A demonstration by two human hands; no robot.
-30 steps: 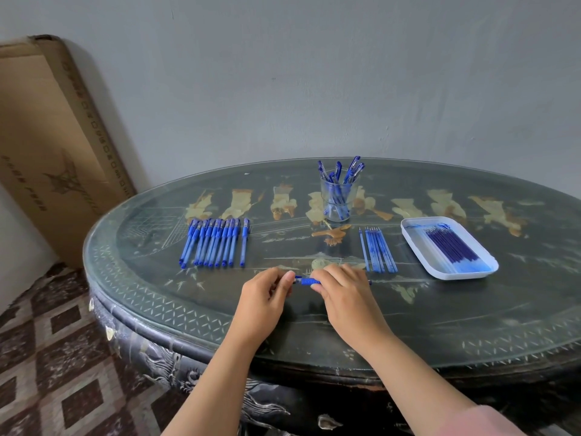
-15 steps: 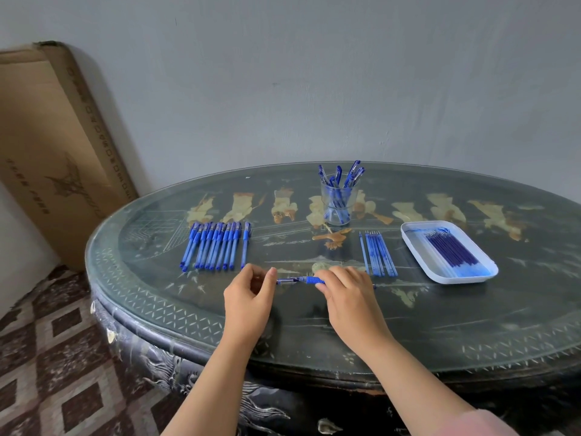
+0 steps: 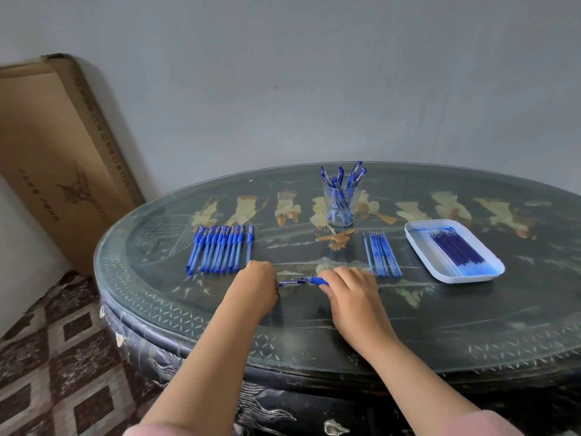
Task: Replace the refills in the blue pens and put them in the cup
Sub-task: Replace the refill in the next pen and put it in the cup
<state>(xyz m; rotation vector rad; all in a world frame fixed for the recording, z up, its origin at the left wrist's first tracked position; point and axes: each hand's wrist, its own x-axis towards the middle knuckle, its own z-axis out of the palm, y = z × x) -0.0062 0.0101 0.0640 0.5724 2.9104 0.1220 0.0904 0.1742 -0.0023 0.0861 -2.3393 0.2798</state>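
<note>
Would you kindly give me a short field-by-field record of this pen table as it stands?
left hand: pinches the clear cap, just off the pen
right hand: grips the pen barrel
pen row: lying beyond the left hand
cup: upright, several pens inside
loose refills: lying beside the tray
tray: white, holds dark refills

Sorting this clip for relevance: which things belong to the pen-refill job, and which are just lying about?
Job in hand:
pen, gripped by left hand and right hand
row of pens
cup
loose refills
tray of refills

Lying about:
cardboard box leaning on the wall
</note>
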